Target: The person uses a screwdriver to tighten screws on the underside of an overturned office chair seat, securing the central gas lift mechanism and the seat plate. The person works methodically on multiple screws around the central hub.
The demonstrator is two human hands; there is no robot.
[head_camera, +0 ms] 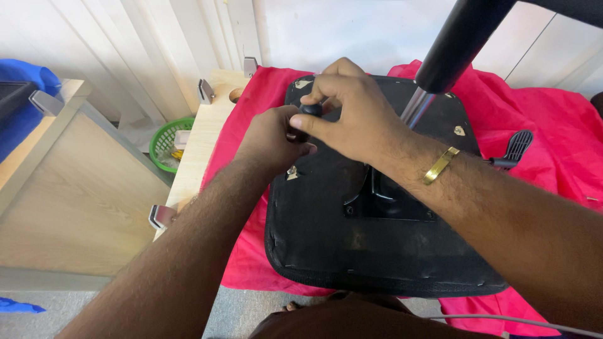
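An upturned black office chair seat [352,238] lies on a red cloth [553,138] with its underside facing up. My right hand [358,116] pinches a small black knob [311,110] near the seat's far left corner. Touching that knob from the left, my left hand [270,141] curls its fingers around the same spot. A gold bracelet [440,164] sits on my right wrist. The chair's silver gas post with its black sleeve [458,44] rises from the black mounting plate [392,201] at the seat's middle. A black lever handle [516,147] sticks out to the right.
The cloth covers a light wooden table [204,135] with metal corner clips. A green basket [168,141] stands on the floor beyond its left edge. A wooden cabinet [75,194] fills the left side, with blue cloth [25,75] on top. White panelled walls are behind.
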